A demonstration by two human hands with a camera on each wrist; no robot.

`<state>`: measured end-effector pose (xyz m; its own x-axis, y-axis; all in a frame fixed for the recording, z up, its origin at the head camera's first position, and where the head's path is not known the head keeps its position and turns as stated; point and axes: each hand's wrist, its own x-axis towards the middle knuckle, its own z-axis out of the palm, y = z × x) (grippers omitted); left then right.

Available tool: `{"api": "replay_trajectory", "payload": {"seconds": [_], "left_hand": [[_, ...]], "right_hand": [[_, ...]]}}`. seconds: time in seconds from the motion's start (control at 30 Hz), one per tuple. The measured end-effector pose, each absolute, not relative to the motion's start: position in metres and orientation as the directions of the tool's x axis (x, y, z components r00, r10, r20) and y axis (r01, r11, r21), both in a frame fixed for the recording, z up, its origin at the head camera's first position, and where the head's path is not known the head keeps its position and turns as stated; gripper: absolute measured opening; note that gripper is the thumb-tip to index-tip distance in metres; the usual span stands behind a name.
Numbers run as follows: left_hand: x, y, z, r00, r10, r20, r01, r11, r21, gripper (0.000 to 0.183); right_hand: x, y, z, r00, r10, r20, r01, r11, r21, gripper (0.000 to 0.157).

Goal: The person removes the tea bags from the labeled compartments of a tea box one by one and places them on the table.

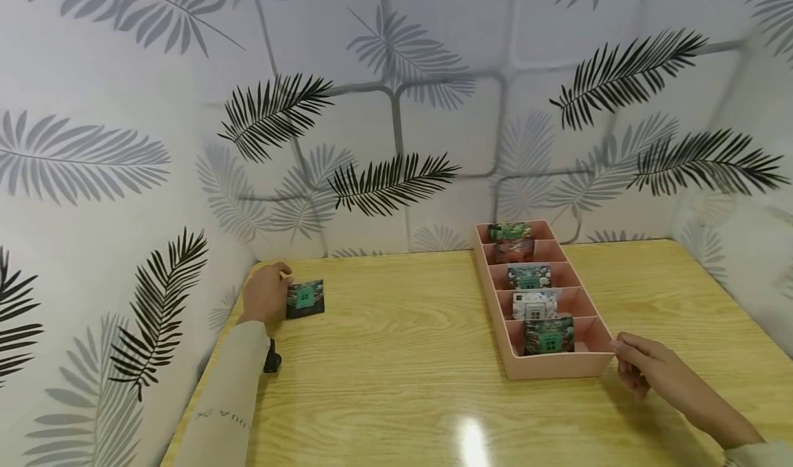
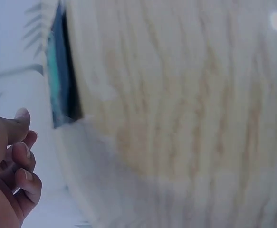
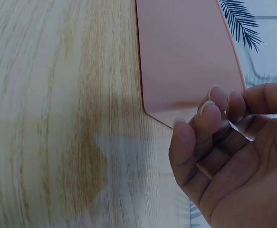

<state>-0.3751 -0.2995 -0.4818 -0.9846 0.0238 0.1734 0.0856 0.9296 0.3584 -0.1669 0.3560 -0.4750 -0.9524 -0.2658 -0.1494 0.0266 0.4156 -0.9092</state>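
Note:
On the left of the table a dark square sachet with a teal label (image 1: 305, 298) lies flat, and its edge shows in the left wrist view (image 2: 61, 71). My left hand (image 1: 266, 291) is right beside its left edge, fingers loosely bent; in the left wrist view the hand (image 2: 10, 166) shows a gap to the sachet. My right hand (image 1: 650, 370) pinches the near right corner of a long pink divided tray (image 1: 557, 366). The right wrist view shows that hand (image 3: 233, 152) with its fingers curled at the tray's corner.
Each tray compartment holds sachets: green (image 1: 510, 231), red (image 1: 514, 250), dark blue (image 1: 529, 276), white (image 1: 535, 305) and, nearest, dark with a teal label (image 1: 549, 336). The wooden table (image 1: 396, 357) backs onto a wall covering (image 1: 446, 129) printed with leaves.

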Motion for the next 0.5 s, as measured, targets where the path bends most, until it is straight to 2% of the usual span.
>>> {"api": "replay_trajectory", "payload": {"seconds": [0.5], "left_hand": [[-0.358,-0.246,-0.448,-0.935,0.190,0.301,0.299,0.878,0.373,0.026]], "right_hand": [[-0.167,0.354,-0.478,-0.957,-0.269,-0.107,-0.016,0.419,-0.908,0.044]]}}
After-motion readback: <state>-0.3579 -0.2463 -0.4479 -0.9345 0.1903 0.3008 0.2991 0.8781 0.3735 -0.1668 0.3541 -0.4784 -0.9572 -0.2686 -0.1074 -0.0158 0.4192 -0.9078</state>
